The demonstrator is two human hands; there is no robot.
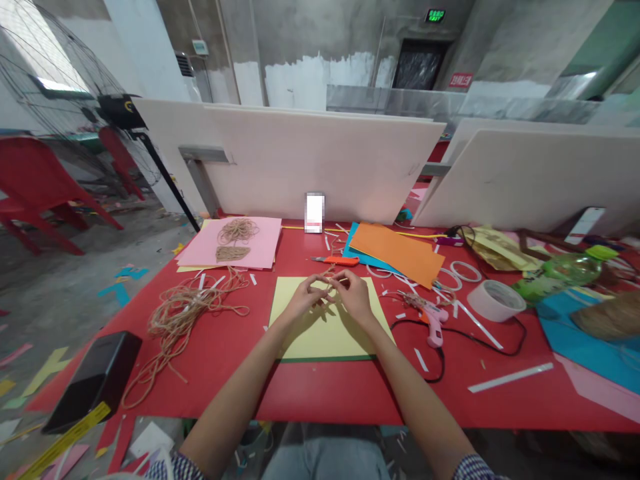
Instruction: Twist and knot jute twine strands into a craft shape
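My left hand (304, 298) and my right hand (354, 293) meet over a pale yellow sheet of paper (327, 333) on the red table (320, 393). Both hands have their fingers pinched on a short piece of tan twine (327, 279) stretched between them. A large tangle of the same twine (187, 310) lies to the left of the sheet. An orange-handled cutter (336, 261) lies just beyond my hands.
A pink sheet (235, 243) with two twine coils sits at back left, orange paper (400, 252) at back right. A pink glue gun (434, 323) with black cord, a tape roll (495, 300), a green bottle (563, 272) and paper strips lie right. A black box (93, 380) sits at the left edge.
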